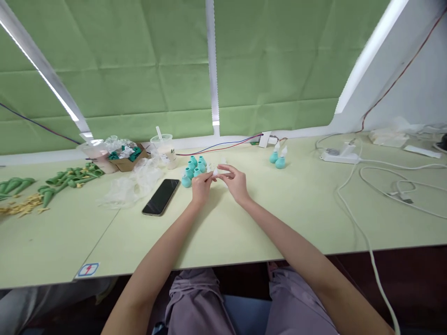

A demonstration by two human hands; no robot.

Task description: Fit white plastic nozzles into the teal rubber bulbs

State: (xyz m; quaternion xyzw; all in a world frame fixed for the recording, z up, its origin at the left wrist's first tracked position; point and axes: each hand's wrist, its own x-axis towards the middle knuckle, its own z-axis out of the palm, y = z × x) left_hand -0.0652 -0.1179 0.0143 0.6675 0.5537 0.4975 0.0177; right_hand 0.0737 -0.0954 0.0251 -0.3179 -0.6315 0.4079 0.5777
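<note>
Both hands meet over the table, just right of a cluster of turquoise bulbs (189,172) with open necks. My left hand (201,187) is closed, pinching a small white pointed tip (215,172) between its fingers. From the other side my right hand (236,182) pinches the same white piece, thumb and forefinger near it. Fingers partly cover the piece, so its full shape is hidden. A few more small white pieces (209,166) lie just behind the hands. Farther right stand two turquoise bulbs with white tips (280,162), upright.
Left of the bulbs lie a black phone (161,197) and crumpled clear plastic (126,186). Behind are a plastic cup with a straw (165,152) and a cardboard box (127,163). Green parts (71,178) spread at far left. A power strip (339,157) and white cables (352,215) occupy the right.
</note>
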